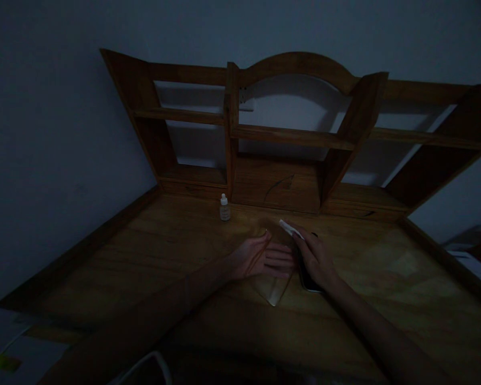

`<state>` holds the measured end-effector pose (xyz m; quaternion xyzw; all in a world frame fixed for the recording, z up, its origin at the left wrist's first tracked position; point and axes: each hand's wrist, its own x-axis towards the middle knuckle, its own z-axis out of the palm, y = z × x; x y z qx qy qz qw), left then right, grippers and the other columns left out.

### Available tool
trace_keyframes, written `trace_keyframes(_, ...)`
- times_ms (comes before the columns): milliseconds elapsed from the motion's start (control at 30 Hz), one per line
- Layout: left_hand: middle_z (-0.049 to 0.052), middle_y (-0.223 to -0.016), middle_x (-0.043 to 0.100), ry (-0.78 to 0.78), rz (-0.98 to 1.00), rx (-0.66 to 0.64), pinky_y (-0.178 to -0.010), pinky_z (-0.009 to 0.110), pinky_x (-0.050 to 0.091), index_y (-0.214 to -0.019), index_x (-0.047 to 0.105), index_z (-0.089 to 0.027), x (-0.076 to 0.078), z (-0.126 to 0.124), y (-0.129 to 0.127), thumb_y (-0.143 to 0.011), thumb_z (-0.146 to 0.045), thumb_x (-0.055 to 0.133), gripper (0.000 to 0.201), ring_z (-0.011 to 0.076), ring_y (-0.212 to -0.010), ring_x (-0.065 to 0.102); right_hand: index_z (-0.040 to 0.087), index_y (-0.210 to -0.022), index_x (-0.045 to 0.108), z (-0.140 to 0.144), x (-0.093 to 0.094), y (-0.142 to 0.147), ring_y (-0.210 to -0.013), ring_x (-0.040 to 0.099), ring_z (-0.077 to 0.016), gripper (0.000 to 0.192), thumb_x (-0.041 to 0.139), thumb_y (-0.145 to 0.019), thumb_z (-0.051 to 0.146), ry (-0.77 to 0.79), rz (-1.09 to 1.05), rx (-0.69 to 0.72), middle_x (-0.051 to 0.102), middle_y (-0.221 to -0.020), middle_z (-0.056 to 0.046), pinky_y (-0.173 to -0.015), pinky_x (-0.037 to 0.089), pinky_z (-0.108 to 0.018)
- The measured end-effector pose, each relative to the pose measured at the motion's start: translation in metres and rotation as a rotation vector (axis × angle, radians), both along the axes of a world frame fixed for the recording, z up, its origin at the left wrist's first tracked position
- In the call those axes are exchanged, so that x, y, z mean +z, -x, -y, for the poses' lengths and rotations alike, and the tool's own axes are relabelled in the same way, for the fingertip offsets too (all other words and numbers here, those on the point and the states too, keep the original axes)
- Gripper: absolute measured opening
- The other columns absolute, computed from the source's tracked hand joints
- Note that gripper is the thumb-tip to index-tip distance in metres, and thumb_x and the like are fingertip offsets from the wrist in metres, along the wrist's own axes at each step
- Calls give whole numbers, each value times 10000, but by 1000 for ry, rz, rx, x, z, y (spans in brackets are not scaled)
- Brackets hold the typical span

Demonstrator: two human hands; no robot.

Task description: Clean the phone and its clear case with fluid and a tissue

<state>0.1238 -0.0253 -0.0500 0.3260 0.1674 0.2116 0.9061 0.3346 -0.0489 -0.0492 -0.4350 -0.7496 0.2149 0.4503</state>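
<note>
**Two hands, one phone, one sheet, one bottle**

On the desk (144, 256) there is one small bottle (224, 208), one dark phone (307, 278), one clear sheet (273, 291) and one small white strip (291, 228). Behind them stands one wooden shelf unit (292, 136), against the wall (56, 133). Two hands are in view, both the person's own.

The left hand (260, 259) lies open and nearly flat, fingers stretched to the right, pressing down on the sheet; it grips nothing. The sheet shows below the fingers, one corner pointing toward the camera.

The right hand (315, 256) is curled over the phone, which lies on the desk just right of the sheet, its lower end showing under the palm. The white strip sticks out past this hand's fingertips; the dim light hides whether the fingers pinch it or only touch it.

The two hands meet at the fingertips. The bottle stands upright well behind them, near the shelf base.
</note>
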Motion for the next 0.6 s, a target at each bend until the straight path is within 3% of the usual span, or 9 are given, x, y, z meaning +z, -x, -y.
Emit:
trace_keyframes(200, 276, -1203, 631, 86, -3, 39, -1061, 546, 376, -1134, 630, -20, -1, -2, 0, -893, -724, 277, 823, 352, -1165, 597, 329, -1437, 465, 2, -1, 3, -1430, 364, -226, 421, 375, -1027, 293, -13, 106, 56, 470, -1503, -8, -1191, 287, -490)
trace_keyframes(333, 282, -1191, 634, 93, -3, 11, -1053, 536, 380, -1168, 612, -15, 2, -2, 1, -880, -743, 259, 858, 344, -1124, 620, 322, -1446, 452, 5, 1, 6, -1443, 337, -224, 422, 367, -1034, 291, -21, 133, 74, 412, -1542, -17, -1199, 272, -482)
trace_keyframes(600, 284, -1174, 636, 89, -17, -63, -1039, 521, 381, -1136, 629, -10, 3, 2, 0, -848, -795, 183, 947, 339, -1098, 619, 293, -1432, 462, 7, 6, 10, -1369, 434, -235, 420, 345, -1032, 249, -121, 193, 114, 504, -1464, -58, -1167, 322, -505)
